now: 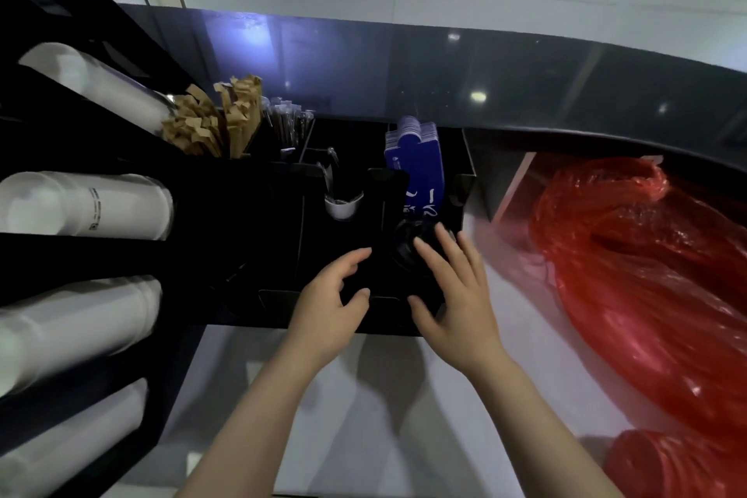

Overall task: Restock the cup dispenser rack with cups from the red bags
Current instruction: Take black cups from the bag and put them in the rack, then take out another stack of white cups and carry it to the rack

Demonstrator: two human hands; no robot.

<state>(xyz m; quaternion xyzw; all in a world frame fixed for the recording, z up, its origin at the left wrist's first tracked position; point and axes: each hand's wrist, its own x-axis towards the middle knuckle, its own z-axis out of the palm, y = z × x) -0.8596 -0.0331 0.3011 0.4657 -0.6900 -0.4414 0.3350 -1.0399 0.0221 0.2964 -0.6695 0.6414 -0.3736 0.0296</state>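
The black cup dispenser rack [81,259] fills the left edge, with several stacks of white cups [85,204] lying in its slots. A long red bag [646,275] lies on the counter at the right, and a second red bag [671,465] shows at the bottom right. My left hand [335,303] and my right hand [452,295] hover with spread, relaxed fingers over the front compartments of a black organizer box [307,319]. Neither hand holds anything. The fingertips of my right hand reach a stack of dark lids [404,251] in the box.
The organizer also holds brown paper packets [214,121], wrapped straws [287,125], blue cards [416,158] and a small white cup [343,206]. A dark raised ledge [525,73] runs behind it. The white counter [364,396] lies below my arms.
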